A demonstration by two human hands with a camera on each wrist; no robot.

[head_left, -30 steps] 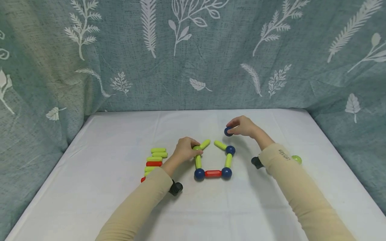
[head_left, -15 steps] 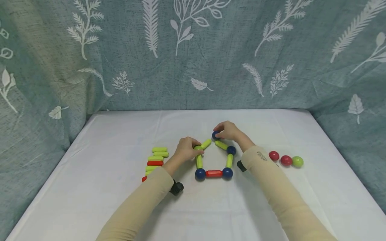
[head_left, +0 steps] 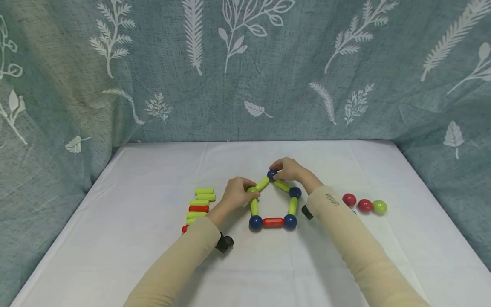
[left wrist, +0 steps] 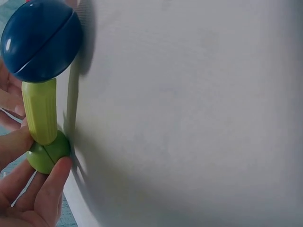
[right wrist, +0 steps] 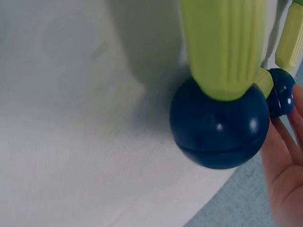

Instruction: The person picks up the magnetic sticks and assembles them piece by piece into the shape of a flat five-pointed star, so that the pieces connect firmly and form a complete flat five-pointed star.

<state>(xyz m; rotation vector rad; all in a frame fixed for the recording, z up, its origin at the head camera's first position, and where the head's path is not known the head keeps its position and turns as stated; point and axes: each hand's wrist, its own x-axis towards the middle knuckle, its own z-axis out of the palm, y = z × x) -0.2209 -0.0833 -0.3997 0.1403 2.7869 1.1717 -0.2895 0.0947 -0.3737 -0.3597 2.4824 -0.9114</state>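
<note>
"Two hands are on the build; what does each hold?"

"The left hand (head_left: 235,194) pinches a green ball (left wrist: 47,155) at the upper left corner of a five-sided outline on the counter (head_left: 268,273). Its thumb and fingers (left wrist: 52,184) close round the sides."

"And the right hand (head_left: 289,169)?"

"Fingers pinching too, on the dark ball (right wrist: 282,92) at the far peak. The upper right rod (head_left: 283,186) meets it; whether the upper left rod (head_left: 262,183) touches, I can't tell."

"What makes up the rest of the outline?"

"A red rod (head_left: 273,222) between two near blue balls (head_left: 255,223), yellow-green side rods (head_left: 293,205) going up from those, and a corner blue ball (head_left: 295,192) at upper right."

"Anything beside it?"

"Left of it, loose rods (head_left: 199,203), yellow-green and red, partly behind the left sleeve (head_left: 176,260). Right of it, past the right sleeve (head_left: 345,230), two red balls (head_left: 365,206) and a loose green ball (head_left: 379,207). Patterned cloth (head_left: 245,76) hangs behind."
</note>
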